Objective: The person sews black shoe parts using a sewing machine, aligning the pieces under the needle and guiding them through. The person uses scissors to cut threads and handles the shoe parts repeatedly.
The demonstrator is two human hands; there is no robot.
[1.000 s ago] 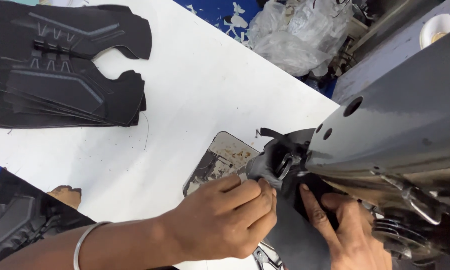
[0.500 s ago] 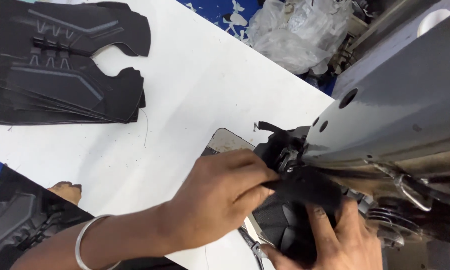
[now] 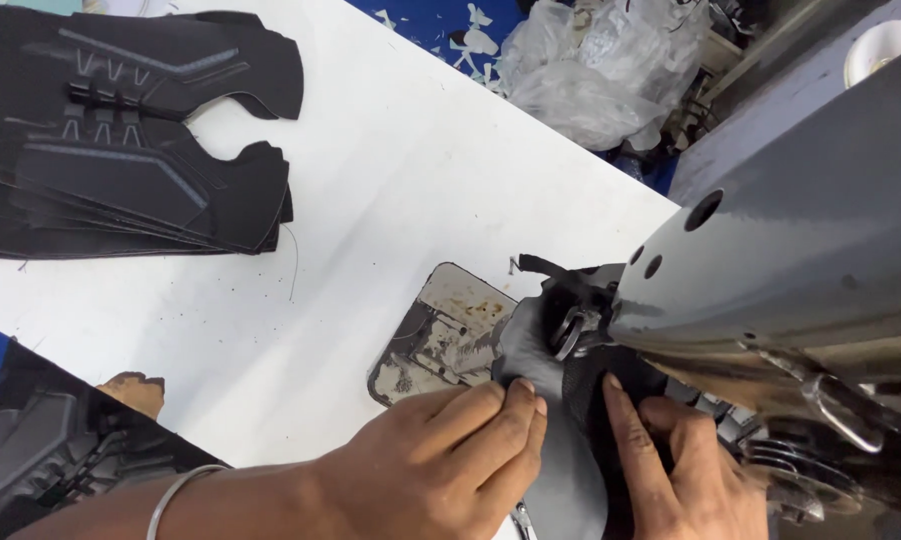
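**Both hands on shoe upper at sewing machine**

Left hand (image 3: 441, 465) fingers curled, pinching the black shoe upper piece (image 3: 561, 440). Right hand (image 3: 686, 475) flat, fingers pressing it under the grey sewing machine head (image 3: 801, 240). Stack of cut uppers (image 3: 121, 150) lies well apart on white surface (image 3: 391, 170).
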